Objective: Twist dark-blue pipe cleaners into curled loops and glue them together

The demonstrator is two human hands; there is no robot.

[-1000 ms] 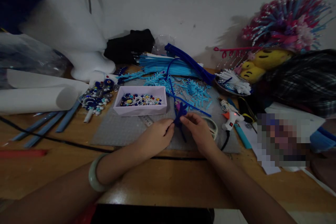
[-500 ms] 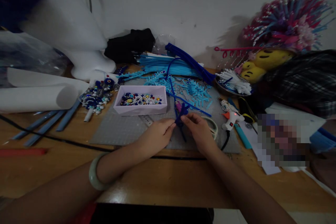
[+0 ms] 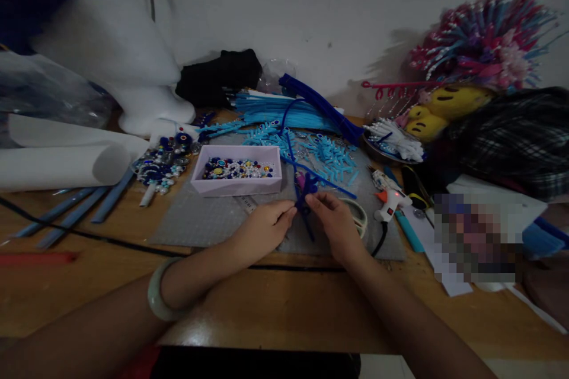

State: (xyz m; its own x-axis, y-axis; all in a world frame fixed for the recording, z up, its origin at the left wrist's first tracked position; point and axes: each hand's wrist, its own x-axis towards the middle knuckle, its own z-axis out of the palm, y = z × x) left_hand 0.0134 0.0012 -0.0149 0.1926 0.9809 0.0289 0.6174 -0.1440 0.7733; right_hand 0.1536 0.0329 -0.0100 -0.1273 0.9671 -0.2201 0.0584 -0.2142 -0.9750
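Dark blue pipe cleaner, bent into a small looped shape, is between my hands above the grey cutting mat. My right hand pinches its right side with thumb and fingertips. At its lower left, the closed fingers of my left hand pinch it too; the exact grip is partly hidden. Something pink shows just behind the blue shape. The handles of scissors lie by my right hand. Beyond my left hand stands a lilac box of mixed beads.
A glue gun with a small red light lies on the right, its black cord running forward. Light blue beaded sprigs and a pipe cleaner bundle lie behind. A white foam head stands at left, near beaded ornaments.
My right hand has shifted slightly left, and the fingers of both hands stay on the blue pipe cleaner. The whole view has moved a little.
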